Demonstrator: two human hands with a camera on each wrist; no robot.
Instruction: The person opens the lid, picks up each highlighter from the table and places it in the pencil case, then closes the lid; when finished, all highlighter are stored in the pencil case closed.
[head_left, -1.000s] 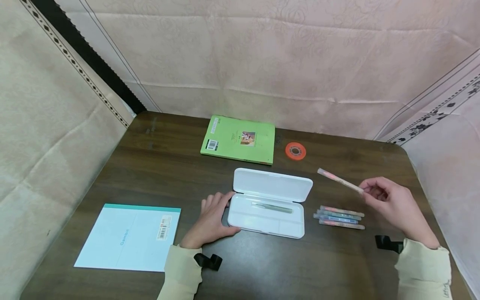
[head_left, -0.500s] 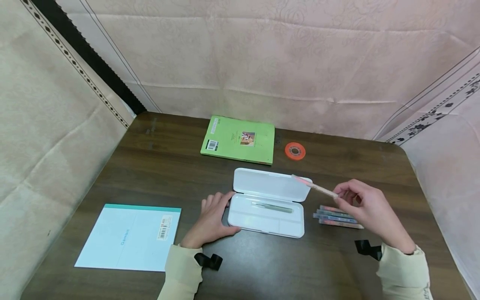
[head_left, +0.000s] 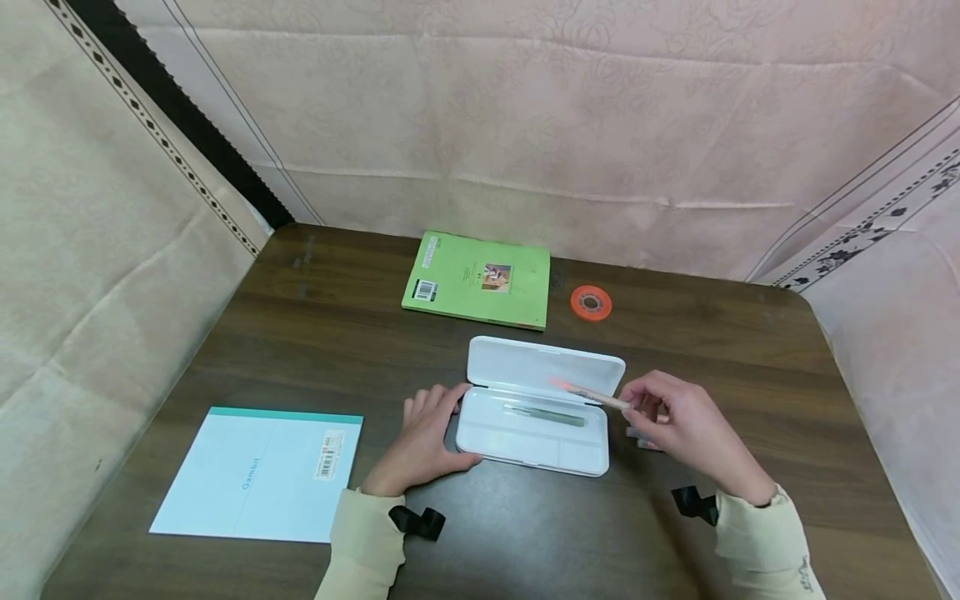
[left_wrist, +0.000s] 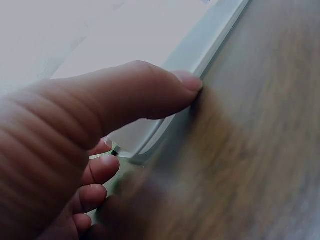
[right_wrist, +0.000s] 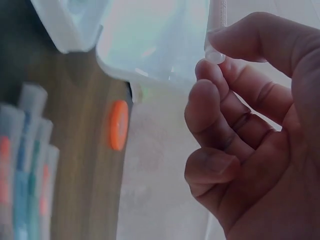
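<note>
A white pencil case (head_left: 502, 442) lies with its lid raised on the dark table. My left hand (head_left: 423, 446) grips its left end, the thumb (left_wrist: 165, 95) along the front edge and the fingers behind. Inside the case rests one slim greenish pen (head_left: 546, 414). Between thumb and fingertips my right hand (head_left: 686, 425) pinches the end of a pale pink pen (head_left: 592, 395), which points left above the case near the hinge. Several coloured pens (right_wrist: 30, 175) lie side by side right of the case; in the head view the right hand hides most of them.
Behind the case lie a green book (head_left: 480, 279) and an orange ring-shaped roll (head_left: 591, 302). A light blue notebook (head_left: 258, 479) is on the left of the table. Pale cloth (head_left: 525, 125) hangs behind the table and along both sides.
My right hand has carried the pink pen leftward, from right of the case to above it. The left hand and the case have stayed in place.
</note>
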